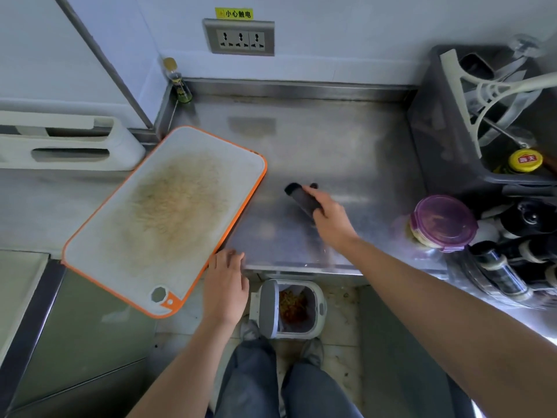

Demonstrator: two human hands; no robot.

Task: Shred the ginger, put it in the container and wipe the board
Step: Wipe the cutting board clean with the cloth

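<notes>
**A:** What's laid out?

**B:** A steel table (331,140). On its left side a board (217,152) lies askew, its near corner hanging over the front edge. There is no ginger on it, only a wide yellowish stain across the middle. A bin (268,309) with scraps stands on the floor below.

**A:** So where's the ginger?

**B:** None loose that I can see. The container (443,221) sits at the table's right end with its lid on and something pale yellow inside. That's probably it.

**A:** And the hands?

**B:** The left hand (226,288) is released, fingers loosely bent and holding nothing, at the table's front edge just beside the board. The right hand (330,218) is wrapped round a dark cylinder (301,199) between board and container. It's too blurred to tell what it is.

**A:** Which step, then?

**B:** I'd judge shredding and filling done, with wiping left. That needs a cloth, and I see none. The left hand should steady the overhanging board so it can't tip.
</notes>
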